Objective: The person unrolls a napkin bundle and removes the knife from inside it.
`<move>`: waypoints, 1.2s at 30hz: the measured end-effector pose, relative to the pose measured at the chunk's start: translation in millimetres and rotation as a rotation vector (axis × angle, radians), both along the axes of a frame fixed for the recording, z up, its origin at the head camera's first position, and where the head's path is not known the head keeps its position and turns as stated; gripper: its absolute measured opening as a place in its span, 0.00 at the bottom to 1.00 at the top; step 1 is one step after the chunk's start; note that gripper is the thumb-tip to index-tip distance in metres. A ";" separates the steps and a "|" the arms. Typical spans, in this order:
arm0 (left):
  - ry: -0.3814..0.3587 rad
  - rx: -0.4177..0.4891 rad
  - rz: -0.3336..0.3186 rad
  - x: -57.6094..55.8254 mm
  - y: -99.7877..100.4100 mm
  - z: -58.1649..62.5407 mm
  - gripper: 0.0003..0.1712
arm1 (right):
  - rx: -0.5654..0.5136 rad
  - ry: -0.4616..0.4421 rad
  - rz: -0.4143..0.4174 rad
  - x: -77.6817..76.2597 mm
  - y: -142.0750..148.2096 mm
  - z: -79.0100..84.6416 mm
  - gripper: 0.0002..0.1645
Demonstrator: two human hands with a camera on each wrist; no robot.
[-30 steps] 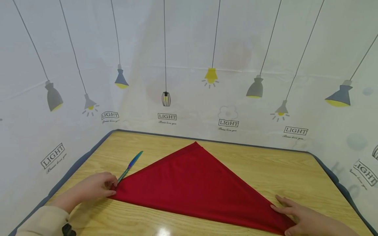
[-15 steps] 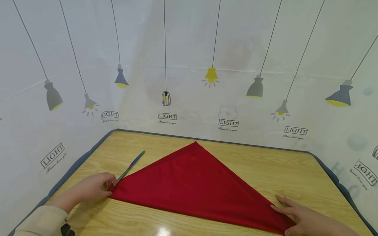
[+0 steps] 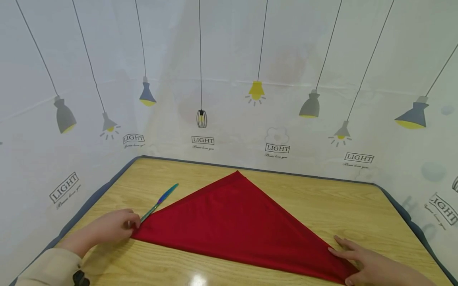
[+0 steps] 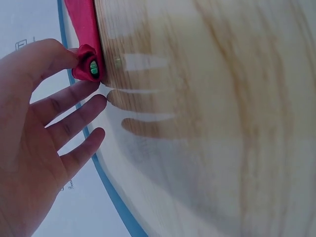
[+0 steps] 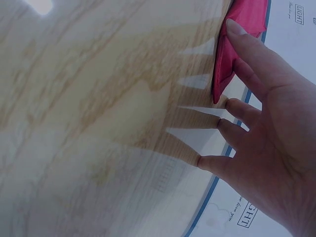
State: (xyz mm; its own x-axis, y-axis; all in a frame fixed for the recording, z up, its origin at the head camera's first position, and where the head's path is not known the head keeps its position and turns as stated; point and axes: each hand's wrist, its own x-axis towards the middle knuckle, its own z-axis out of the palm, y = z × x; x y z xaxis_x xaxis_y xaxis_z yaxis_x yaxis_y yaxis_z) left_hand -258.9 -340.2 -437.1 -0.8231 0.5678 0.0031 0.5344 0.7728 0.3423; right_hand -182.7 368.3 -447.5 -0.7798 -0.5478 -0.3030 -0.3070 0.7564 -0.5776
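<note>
A red cloth lies folded into a large triangle, its long edge toward me. My left hand pinches its left corner between thumb and forefinger. The other left fingers are spread, as the left wrist view shows. A shiny blue-green table knife lies beside the cloth's upper left edge, its blade pointing away. Its handle runs in under the left fingers, and a green end shows inside the curled cloth corner. At the right corner, my right hand rests with spread fingers, thumb and forefinger pressing the cloth's edges.
The wood-grain table has a dark blue edge. White sheeting printed with hanging lamps rises behind it and along both sides. A light sleeve covers the left forearm.
My left hand has shifted very slightly left, and the knife has turned a little so its tip points further right. The right hand and the rest of the cloth stay in place.
</note>
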 end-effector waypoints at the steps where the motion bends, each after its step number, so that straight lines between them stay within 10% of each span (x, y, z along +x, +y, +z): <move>1: -0.002 0.000 -0.001 -0.1 -0.3 0.2 0.13 | 0.002 0.004 0.002 0.0 -0.3 0.2 0.43; 13: -0.091 0.005 0.029 -2.3 -10.9 0.2 0.14 | -0.038 -0.028 -0.006 -0.6 -0.9 1.0 0.43; 36: -0.018 -0.071 0.063 -1.8 -30.9 4.6 0.12 | -0.036 0.002 0.003 -2.2 2.3 -4.4 0.42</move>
